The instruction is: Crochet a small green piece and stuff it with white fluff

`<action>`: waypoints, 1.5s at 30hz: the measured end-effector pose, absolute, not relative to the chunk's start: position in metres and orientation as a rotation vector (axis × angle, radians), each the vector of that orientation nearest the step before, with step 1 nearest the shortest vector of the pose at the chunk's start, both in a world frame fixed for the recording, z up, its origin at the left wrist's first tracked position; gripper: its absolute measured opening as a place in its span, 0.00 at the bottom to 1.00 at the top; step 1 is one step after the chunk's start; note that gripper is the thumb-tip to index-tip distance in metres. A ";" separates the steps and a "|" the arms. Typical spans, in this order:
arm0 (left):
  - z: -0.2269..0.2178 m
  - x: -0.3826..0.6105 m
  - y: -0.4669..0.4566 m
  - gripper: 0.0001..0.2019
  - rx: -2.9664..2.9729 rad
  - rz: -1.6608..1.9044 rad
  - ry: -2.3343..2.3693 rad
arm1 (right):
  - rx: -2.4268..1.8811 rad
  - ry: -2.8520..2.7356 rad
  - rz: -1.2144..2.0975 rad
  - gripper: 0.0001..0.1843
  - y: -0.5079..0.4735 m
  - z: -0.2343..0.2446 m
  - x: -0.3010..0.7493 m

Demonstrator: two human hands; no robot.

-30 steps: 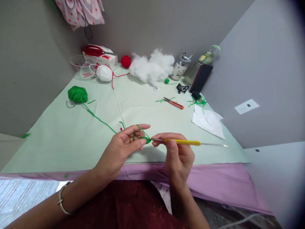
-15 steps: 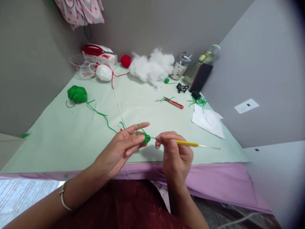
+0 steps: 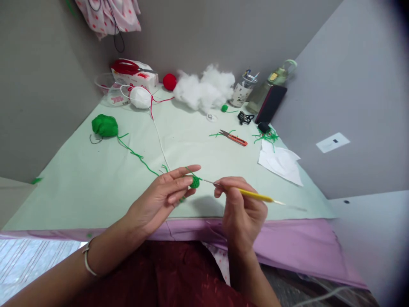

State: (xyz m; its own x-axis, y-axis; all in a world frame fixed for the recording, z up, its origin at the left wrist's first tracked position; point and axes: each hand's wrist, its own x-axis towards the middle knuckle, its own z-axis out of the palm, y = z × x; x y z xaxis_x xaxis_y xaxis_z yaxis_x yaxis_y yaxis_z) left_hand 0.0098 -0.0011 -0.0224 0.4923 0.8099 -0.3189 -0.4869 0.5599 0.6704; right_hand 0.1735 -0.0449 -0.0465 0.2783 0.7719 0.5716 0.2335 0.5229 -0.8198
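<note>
My left hand [image 3: 162, 194] pinches a small round green crochet piece [image 3: 194, 182] between thumb and fingers, its index finger stretched out with green yarn over it. Closed like a pen grip, my right hand [image 3: 244, 209] holds a yellow-handled crochet hook [image 3: 255, 195]. The hook's thin metal shaft points left, its tip at the upper edge of the green piece with yarn on it. A green strand [image 3: 140, 158] runs from the green yarn ball [image 3: 105, 125] on the left toward my left hand. Part of the piece is hidden behind my thumb.
Orange thread snips [image 3: 234, 137] lie beyond my hands. Farther back are white stuffing [image 3: 204, 90], a white yarn ball [image 3: 140, 97], a red yarn ball [image 3: 169, 82] and a pen cup [image 3: 243, 91]. At right stand a phone [image 3: 271, 104], a bottle [image 3: 257, 100] and paper [image 3: 279, 162].
My right hand has moved a little right with the crochet hook, which now tilts down more to the right. The hook's tip has drawn out to the edge of the green piece.
</note>
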 end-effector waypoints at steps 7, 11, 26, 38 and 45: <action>-0.021 0.012 -0.005 0.16 0.762 0.902 0.736 | -0.995 -1.204 0.683 0.09 -0.037 -0.046 0.170; -0.019 0.010 -0.005 0.16 0.835 0.902 0.761 | -0.951 -1.130 0.774 0.12 -0.037 -0.046 0.174; -0.021 0.012 -0.011 0.24 0.875 1.000 0.819 | -1.043 -1.717 -0.060 0.17 -0.051 -0.052 0.171; -0.018 0.011 -0.005 0.18 0.643 0.854 0.650 | -0.902 -1.258 0.614 0.12 -0.039 -0.041 0.167; -0.022 0.014 -0.008 0.17 0.608 0.837 0.662 | -1.023 -1.622 0.050 0.22 -0.049 -0.050 0.167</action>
